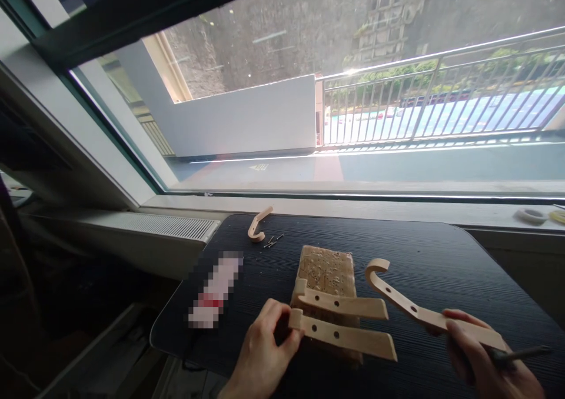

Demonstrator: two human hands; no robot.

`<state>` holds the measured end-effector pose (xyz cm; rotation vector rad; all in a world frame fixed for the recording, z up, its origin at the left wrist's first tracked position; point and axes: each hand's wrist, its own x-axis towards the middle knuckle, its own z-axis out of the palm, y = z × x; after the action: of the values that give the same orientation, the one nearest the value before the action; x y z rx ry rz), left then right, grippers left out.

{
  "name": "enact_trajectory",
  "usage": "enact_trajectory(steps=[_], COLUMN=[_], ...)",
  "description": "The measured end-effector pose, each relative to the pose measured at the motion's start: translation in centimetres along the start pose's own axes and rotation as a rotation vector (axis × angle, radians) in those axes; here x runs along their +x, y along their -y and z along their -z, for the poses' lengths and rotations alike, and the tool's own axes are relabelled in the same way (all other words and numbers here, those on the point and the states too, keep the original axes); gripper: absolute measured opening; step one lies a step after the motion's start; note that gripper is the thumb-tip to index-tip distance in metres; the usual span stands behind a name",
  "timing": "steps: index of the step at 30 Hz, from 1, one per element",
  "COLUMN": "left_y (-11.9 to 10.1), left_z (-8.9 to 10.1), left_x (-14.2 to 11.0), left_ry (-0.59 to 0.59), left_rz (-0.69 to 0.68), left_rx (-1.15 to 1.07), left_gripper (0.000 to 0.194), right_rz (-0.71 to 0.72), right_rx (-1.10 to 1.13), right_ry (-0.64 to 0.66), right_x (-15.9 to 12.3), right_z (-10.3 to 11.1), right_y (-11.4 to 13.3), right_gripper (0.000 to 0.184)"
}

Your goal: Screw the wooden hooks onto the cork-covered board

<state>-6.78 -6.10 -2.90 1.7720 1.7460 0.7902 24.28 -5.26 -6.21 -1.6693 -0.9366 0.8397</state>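
Observation:
Thumb and fingers of my left hand [262, 349] pinch the curled end of a pale wooden hook [353, 338], which lies across a brown, pitted block [327, 269]. A second wooden hook [353, 306] rests on the block just beyond it. Both show two dark holes, and their straight ends stick out past the block's right side. My right hand [479, 352] is closed around the straight part of another wooden hook [410, 309], its curl pointing up and left. A dark slender tool [525, 352] also sits in that hand, its kind unclear.
On the black table [388, 234], one more wooden hook [255, 227] lies at the far left beside several screws [272, 242]. A pixelated pinkish object [216, 293] lies near the left edge. Behind is a window sill [353, 209], with a tape roll [530, 216] at right.

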Motion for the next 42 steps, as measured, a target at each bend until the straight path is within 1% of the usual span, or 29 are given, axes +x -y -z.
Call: enact_trajectory(steps=[3,6,9,11,13,15,16,18,19,21,22,24,25,27,30,34,37,42], left_y=[0.0,-0.1,0.0,0.3,0.7,1.0,0.9,0.5,0.1,-0.8,-1.2,-1.7,-1.8,-1.6,-1.1,-0.7,-0.6,-0.3], left_z=[-0.5,-1.2,-1.4,-1.2,-0.8,-0.3,-0.1,0.2,0.3,0.3,0.2,-0.1,-0.2,-0.4,-0.3,0.4,0.9,1.3], left_x=[-1.7,-2.3,-2.9,-3.4,-3.6,-3.4,-3.1,-1.9,-1.2,0.4,1.3,2.7,3.3,4.0,4.3,4.2,4.3,4.3], left_ry=[0.01,0.032,0.083,0.105,0.037,-0.116,-0.199,-0.325,-0.326,-0.352,-0.354,-0.311,-0.281,-0.223,-0.194,-0.207,-0.172,-0.13], left_rz=[-0.002,-0.038,-0.124,-0.174,-0.182,-0.145,-0.114,-0.047,-0.022,-0.022,-0.047,-0.076,-0.09,-0.117,-0.147,-0.169,-0.162,-0.166], left_rx=[0.065,0.121,0.083,0.007,-0.101,-0.207,-0.248,-0.304,-0.318,-0.316,-0.302,-0.286,-0.286,-0.291,-0.277,-0.224,-0.213,-0.178], left_gripper=[0.011,0.013,0.009,0.004,0.006,0.009,0.009,0.009,0.014,0.021,0.025,0.034,0.035,0.03,0.025,0.024,0.025,0.025], right_rz=[0.003,0.038,0.112,0.151,0.18,0.211,0.222,0.23,0.224,0.217,0.218,0.215,0.21,0.202,0.239,0.325,0.353,0.343], right_rx=[-0.001,-0.021,-0.002,0.011,-0.012,-0.06,-0.087,-0.137,-0.161,-0.193,-0.202,-0.216,-0.222,-0.242,-0.28,-0.329,-0.344,-0.369], right_ry=[0.067,0.138,0.219,0.265,0.3,0.339,0.382,0.492,0.551,0.649,0.684,0.728,0.733,0.722,0.716,0.694,0.677,0.742], right_x=[0.8,1.7,2.1,2.2,2.2,2.5,2.7,3.0,3.2,3.4,3.5,3.6,3.6,3.9,4.6,5.8,6.1,6.1], right_z=[-0.7,-1.9,-3.6,-4.7,-5.4,-6.0,-6.2,-6.7,-6.9,-7.6,-7.9,-8.4,-8.6,-8.7,-8.5,-8.3,-8.5,-8.9], right_y=[0.8,2.4,4.4,5.5,6.4,7.1,7.4,8.1,8.4,9.0,9.2,9.3,9.3,9.0,8.7,8.8,8.9,8.8], right_gripper=[0.044,0.043,0.042,0.041,0.04,0.039,0.038,0.038,0.039,0.04,0.04,0.041,0.042,0.044,0.046,0.043,0.044,0.043])
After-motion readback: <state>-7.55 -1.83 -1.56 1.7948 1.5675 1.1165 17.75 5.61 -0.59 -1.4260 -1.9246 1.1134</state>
